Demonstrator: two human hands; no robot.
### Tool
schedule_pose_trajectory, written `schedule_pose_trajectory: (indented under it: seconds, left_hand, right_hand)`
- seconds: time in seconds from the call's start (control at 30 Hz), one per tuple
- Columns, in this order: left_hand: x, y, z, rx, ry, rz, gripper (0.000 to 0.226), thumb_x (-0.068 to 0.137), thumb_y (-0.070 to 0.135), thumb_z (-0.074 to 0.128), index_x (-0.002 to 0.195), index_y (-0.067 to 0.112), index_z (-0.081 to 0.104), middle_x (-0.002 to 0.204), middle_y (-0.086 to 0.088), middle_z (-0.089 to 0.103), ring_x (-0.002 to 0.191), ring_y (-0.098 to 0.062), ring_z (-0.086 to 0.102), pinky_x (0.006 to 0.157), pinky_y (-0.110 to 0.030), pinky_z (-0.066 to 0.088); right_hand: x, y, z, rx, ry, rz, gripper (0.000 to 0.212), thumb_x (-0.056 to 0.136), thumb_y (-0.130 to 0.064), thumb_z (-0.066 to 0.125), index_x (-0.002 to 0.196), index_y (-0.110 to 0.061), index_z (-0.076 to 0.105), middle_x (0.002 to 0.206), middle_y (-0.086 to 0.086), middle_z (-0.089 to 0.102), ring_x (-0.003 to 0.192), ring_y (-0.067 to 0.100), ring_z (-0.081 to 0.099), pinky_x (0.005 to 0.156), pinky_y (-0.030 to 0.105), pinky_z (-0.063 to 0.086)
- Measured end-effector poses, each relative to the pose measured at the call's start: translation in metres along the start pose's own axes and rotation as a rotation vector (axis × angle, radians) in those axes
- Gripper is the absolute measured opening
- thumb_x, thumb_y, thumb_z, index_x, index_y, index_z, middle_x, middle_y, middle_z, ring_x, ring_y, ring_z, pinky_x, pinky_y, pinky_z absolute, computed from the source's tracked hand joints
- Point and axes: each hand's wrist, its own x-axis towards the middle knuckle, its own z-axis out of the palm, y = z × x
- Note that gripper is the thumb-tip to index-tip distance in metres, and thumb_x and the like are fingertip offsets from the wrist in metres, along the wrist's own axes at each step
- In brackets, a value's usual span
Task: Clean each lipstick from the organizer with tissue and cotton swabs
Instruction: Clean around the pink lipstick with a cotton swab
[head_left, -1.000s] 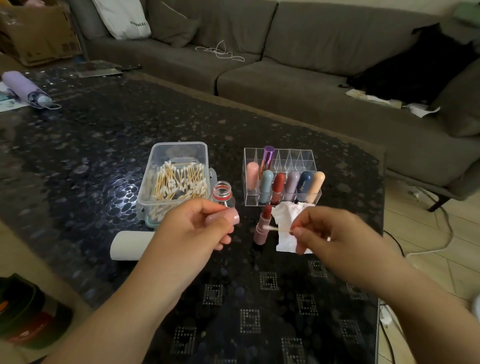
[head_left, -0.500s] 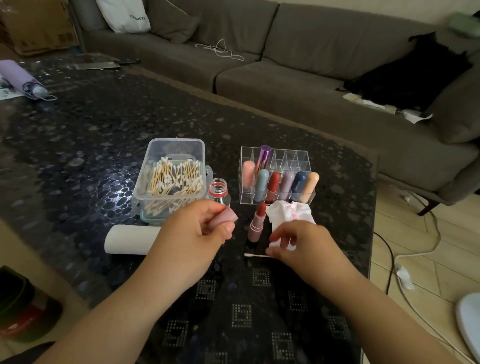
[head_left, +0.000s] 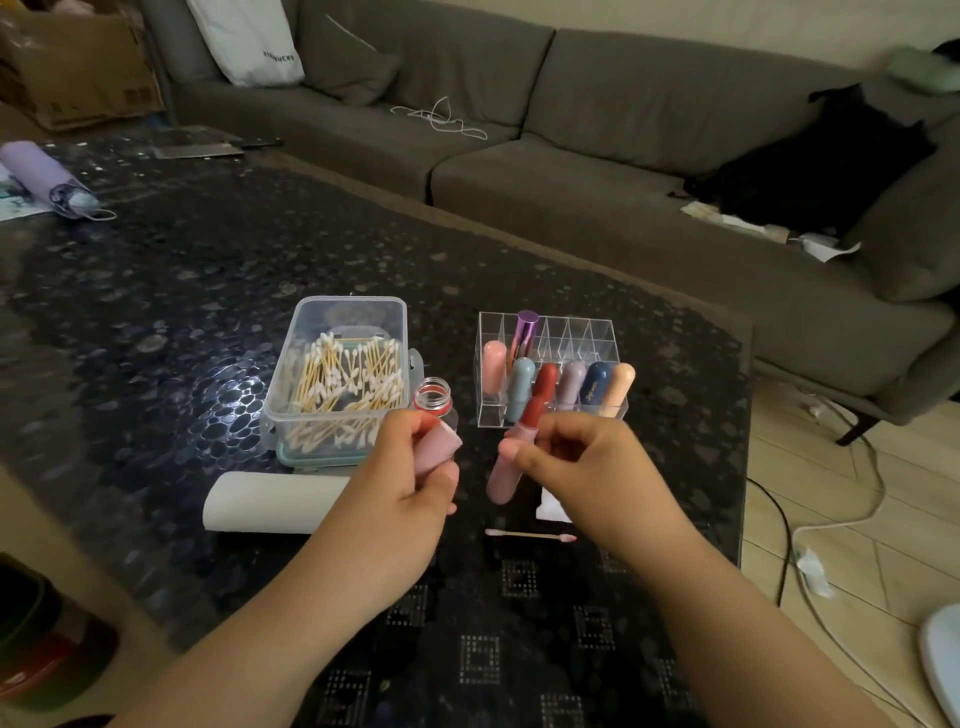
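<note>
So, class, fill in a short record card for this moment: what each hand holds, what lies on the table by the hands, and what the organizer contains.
left hand: grips pink lipstick cap
right hand: holds open pink lipstick tube with red bullet, tilted
used cotton swab with pink tips: lies on dark patterned table, in front of right hand
white tissue: partly hidden under right hand
clear acrylic organizer: seven capped lipsticks
clear plastic box of cotton swabs: open, left of organizer
</note>
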Motion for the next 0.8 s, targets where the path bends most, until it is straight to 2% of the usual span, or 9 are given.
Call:
schedule_pose_trajectory:
  seconds: [0.07,0.13,0.2,0.27,0.37,0.43,0.53,0.63,0.8]
  left_hand:
    - [0.001,0.002,0.000,0.001,0.006,-0.011,0.021,0.090,0.015,0.055,0.094,0.033,0.044,0.086,0.007,0.057,0.066,-0.005,0.059,0.068,-0.025,0.053]
    - [-0.001,0.006,0.002,-0.008,0.000,-0.025,0.020,0.083,0.011,0.059,0.081,0.024,0.045,0.069,0.005,0.049,0.054,-0.006,0.046,0.052,-0.023,0.042]
    - [-0.003,0.008,0.004,-0.060,-0.006,-0.053,0.020,0.079,0.011,0.062,0.074,0.021,0.045,0.065,0.001,0.048,0.058,-0.010,0.046,0.055,-0.028,0.039]
    - [-0.005,0.010,0.004,-0.163,-0.026,-0.066,0.015,0.076,0.020,0.068,0.076,0.026,0.055,0.064,0.002,0.053,0.060,-0.008,0.052,0.057,-0.025,0.042]
    - [-0.009,0.013,0.004,-0.180,-0.117,-0.037,0.039,0.056,0.055,0.083,0.088,0.038,0.066,0.066,0.020,0.059,0.068,0.002,0.058,0.068,-0.021,0.043]
    - [-0.011,0.017,0.006,-0.091,-0.105,0.023,0.041,0.049,0.056,0.079,0.083,0.037,0.068,0.067,0.031,0.060,0.072,0.011,0.056,0.068,-0.020,0.038]
    - [-0.012,0.019,0.012,0.023,-0.053,0.107,0.023,0.061,0.042,0.080,0.076,0.031,0.067,0.060,0.030,0.057,0.064,0.010,0.052,0.062,-0.018,0.034]
    - [-0.012,0.019,0.013,0.070,-0.032,0.158,0.014,0.070,0.036,0.076,0.073,0.030,0.065,0.060,0.028,0.055,0.063,0.008,0.051,0.057,-0.011,0.033]
    - [-0.009,0.021,0.006,0.003,-0.180,0.152,0.013,0.082,0.035,0.068,0.069,0.030,0.067,0.059,0.019,0.058,0.061,0.004,0.054,0.067,-0.022,0.039]
  right_hand:
    - [-0.004,-0.007,-0.007,0.060,-0.034,-0.004,0.033,0.071,-0.045,0.072,0.080,-0.013,0.073,0.075,0.019,0.062,0.065,0.013,0.051,0.067,0.033,0.050]
    - [-0.010,-0.012,-0.011,0.124,-0.056,-0.009,0.046,0.061,-0.054,0.068,0.078,-0.012,0.074,0.086,0.024,0.064,0.071,0.019,0.054,0.074,0.039,0.051]
    - [-0.015,-0.016,-0.014,0.169,-0.069,-0.017,0.041,0.060,-0.051,0.068,0.075,-0.013,0.074,0.087,0.026,0.063,0.072,0.020,0.054,0.074,0.035,0.049]
    - [-0.019,-0.017,-0.018,0.180,-0.073,-0.026,0.039,0.062,-0.049,0.069,0.075,-0.013,0.074,0.088,0.026,0.064,0.075,0.026,0.057,0.078,0.038,0.051]
    - [-0.022,-0.018,-0.021,0.157,-0.067,-0.042,0.046,0.063,-0.049,0.068,0.077,-0.006,0.072,0.086,0.030,0.061,0.072,0.029,0.055,0.073,0.042,0.049]
    - [-0.024,-0.020,-0.020,0.147,-0.063,-0.048,0.043,0.063,-0.049,0.067,0.075,-0.008,0.073,0.084,0.027,0.063,0.072,0.033,0.056,0.075,0.045,0.051]
    - [-0.025,-0.020,-0.018,0.140,-0.072,-0.047,0.038,0.064,-0.049,0.068,0.072,-0.012,0.074,0.080,0.023,0.065,0.066,0.027,0.054,0.071,0.038,0.050]
    - [-0.025,-0.018,-0.018,0.150,-0.095,-0.038,0.027,0.072,-0.041,0.070,0.074,-0.014,0.075,0.080,0.015,0.070,0.078,0.035,0.062,0.078,0.043,0.053]
    - [-0.024,-0.015,-0.022,0.244,-0.140,-0.063,0.026,0.074,-0.037,0.070,0.076,-0.011,0.075,0.082,0.016,0.071,0.087,0.038,0.063,0.089,0.048,0.050]
